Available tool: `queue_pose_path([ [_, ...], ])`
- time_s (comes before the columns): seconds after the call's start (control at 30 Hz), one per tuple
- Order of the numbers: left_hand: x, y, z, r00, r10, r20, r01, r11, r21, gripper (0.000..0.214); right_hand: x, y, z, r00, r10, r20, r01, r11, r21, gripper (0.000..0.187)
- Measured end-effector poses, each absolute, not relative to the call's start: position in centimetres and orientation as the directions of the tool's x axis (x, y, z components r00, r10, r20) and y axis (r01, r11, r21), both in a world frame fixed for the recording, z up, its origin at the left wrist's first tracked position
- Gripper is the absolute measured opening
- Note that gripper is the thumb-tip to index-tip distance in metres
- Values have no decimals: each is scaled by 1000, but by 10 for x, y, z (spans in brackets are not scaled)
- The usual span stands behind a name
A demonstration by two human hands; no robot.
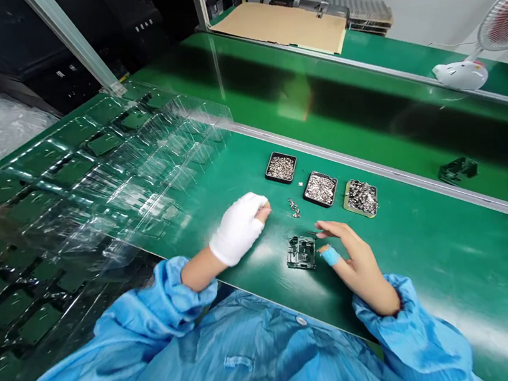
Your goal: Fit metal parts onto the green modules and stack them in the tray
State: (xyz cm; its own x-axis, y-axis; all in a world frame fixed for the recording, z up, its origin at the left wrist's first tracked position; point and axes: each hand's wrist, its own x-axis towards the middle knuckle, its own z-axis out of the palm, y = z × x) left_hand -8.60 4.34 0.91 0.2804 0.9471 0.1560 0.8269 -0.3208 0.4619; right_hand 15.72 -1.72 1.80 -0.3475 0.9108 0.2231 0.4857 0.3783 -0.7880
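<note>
My left hand [239, 228] wears a white glove and rests on the green table with its fingers curled into a loose fist; whether anything is in it I cannot make out. A few small metal parts [293, 207] lie just right of it. My right hand [352, 257] is bare, with blue tape on one finger, and its fingers are spread. Its fingertips touch the right side of a small dark plastic part [301, 252] lying flat on the table between my hands.
Three small trays of shiny metal pieces stand in a row beyond my hands [281, 168] [320, 188] [361, 197]. Clear plastic blister trays [105, 173] are stacked at the left. A green conveyor belt [365, 105] runs behind, with dark parts [457, 170] on it. A small fan [492, 37] stands far right.
</note>
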Motion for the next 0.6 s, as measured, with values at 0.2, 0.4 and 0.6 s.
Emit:
queue_pose_path([
  [0.2, -51, -14, 19, 272, 856, 440, 514, -515, 686, 23, 120, -28, 15, -268, 963, 15, 30, 24, -999, 25],
  [0.4, -45, -22, 12, 358, 757, 547, 454, -653, 606, 42, 118, -35, 11, -317, 937, -149, -188, -216, -958, 31],
  [0.6, -51, -22, 7, 553, 656, 514, 343, -741, 577, 43, 133, -40, 17, -397, 917, -31, 12, -29, -1000, 18],
])
